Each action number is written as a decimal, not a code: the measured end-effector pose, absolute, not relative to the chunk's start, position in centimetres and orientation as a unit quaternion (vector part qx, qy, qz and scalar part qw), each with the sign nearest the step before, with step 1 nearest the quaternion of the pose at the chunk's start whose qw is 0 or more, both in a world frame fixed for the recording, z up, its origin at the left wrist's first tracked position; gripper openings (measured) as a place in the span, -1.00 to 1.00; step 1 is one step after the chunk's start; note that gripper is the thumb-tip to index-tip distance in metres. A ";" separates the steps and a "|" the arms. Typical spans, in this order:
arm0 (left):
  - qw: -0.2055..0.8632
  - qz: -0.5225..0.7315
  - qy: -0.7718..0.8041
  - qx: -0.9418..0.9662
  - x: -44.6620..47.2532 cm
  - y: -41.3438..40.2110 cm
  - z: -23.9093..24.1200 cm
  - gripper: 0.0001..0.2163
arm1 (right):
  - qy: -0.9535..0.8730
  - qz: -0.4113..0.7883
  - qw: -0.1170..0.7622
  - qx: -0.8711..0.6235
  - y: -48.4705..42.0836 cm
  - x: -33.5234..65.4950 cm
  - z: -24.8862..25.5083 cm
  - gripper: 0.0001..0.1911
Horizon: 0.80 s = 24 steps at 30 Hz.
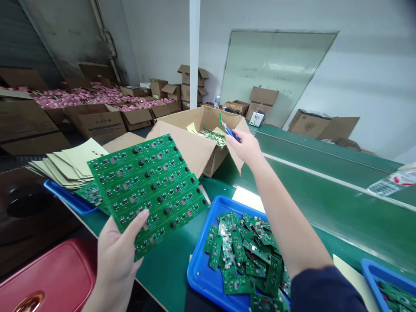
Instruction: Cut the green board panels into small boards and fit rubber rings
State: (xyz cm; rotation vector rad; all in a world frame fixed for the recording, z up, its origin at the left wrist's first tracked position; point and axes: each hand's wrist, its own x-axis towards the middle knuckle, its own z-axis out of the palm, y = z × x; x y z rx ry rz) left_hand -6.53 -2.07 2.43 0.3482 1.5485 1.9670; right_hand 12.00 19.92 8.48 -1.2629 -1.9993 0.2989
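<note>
The white wall (156, 34) is softly lit, the far left is shown dimmer, pale glare is reflected on the bench (325, 208), and edges are stretched.

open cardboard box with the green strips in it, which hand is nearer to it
Right. The right hand, holding the blue-handled tool, is by the right side of the box; the left hand, holding the green circuit panel, is farther back, toward the wearer.

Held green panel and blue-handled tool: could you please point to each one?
Held green panel (149, 190), head view: middle of its face.
Blue-handled tool (232, 133), head view: its handle.
</note>
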 end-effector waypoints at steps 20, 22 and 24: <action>0.299 0.778 0.521 0.180 -6.6 -3.5 2.4 -0.64 | -0.653 0.631 0.306 -0.284 8.8 14.4 3.6 -0.52; 0.298 0.779 0.523 0.174 -6.4 -3.6 2.5 -0.65 | -0.668 0.621 0.294 -0.287 8.6 14.5 3.7 -0.52; 0.299 0.781 0.522 0.170 -6.4 -3.7 2.5 -0.63 | -0.679 0.609 0.287 -0.295 8.4 14.6 3.8 -0.53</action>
